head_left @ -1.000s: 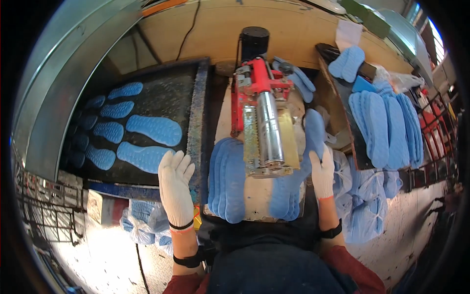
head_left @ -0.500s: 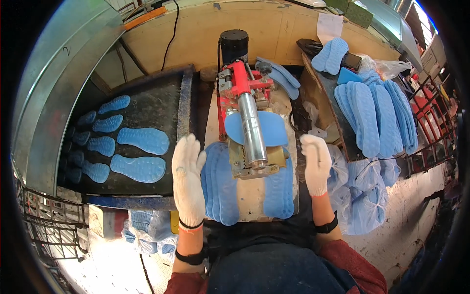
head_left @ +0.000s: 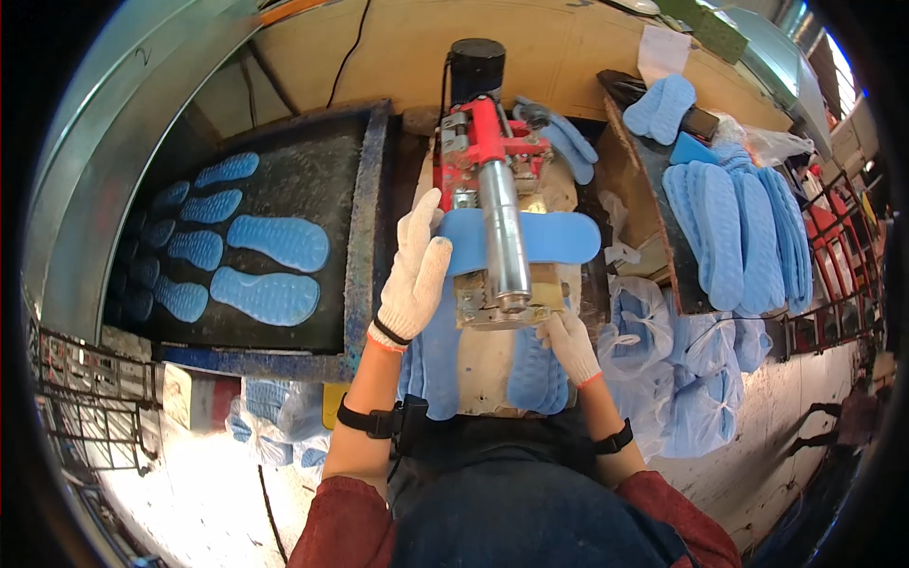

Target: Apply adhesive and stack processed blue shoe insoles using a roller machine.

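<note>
A red machine [head_left: 488,133] with a shiny metal cylinder [head_left: 507,237] stands before me. Crosswise beneath the cylinder lies a smooth blue sole [head_left: 565,237], its rounded right end sticking out. My left hand [head_left: 414,275], in a white knit glove, is open, with its fingers stretched beside the sole's left end; they seem to touch it. At the front right corner of the machine's metal plate [head_left: 483,315] is my gloved right hand [head_left: 569,347], fingers bent together; what they grip is hidden. Stacked blue soles [head_left: 437,364] lie below the plate on the left, and more soles [head_left: 536,374] on the right.
On the left, a dark blue-edged table [head_left: 358,218] carries several textured blue soles [head_left: 277,241]. A side table [head_left: 653,227] at right holds piled soles [head_left: 715,232]. Bags of blue soles [head_left: 701,402] stand below it. Curved blue pieces [head_left: 565,147] lie behind the machine.
My left hand has moved forward and right to the sole's left end. My right hand has come inward to the plate's corner. The sole now sticks out further right from under the cylinder.
</note>
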Motion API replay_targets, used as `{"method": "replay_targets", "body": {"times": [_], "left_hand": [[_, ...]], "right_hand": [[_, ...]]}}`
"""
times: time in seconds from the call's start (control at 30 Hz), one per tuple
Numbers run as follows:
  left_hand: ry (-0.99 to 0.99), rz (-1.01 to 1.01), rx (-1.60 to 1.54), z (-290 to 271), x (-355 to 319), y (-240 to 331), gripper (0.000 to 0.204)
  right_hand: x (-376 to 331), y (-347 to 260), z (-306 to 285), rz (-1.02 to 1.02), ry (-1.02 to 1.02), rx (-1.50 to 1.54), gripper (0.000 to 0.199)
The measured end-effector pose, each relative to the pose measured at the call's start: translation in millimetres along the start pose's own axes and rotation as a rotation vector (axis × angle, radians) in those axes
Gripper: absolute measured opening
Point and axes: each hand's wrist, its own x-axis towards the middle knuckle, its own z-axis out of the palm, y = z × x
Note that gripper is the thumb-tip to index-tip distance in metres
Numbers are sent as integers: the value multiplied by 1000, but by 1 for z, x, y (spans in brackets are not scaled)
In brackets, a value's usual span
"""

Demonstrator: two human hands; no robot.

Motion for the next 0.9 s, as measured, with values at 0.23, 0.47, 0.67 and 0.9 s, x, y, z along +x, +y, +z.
{"method": "replay_targets", "body": {"times": [0.23,0.47,0.67,0.9], "left_hand": [[-100,-500,-635,-14,-16,-17,61],[-229,-488,-680,-19,-29,-13,74],[-221,-815,-829,-41,-77,-2,64],[228,-1036,-1325,-70,-90,56,52]], "right_hand": [[7,1,17,-22,-142,-410,31],[26,47,54,-553,-176,-605,38],[26,14,111,-113,-338,-964,57],[33,53,128,-236,-69,-758,89]]}}
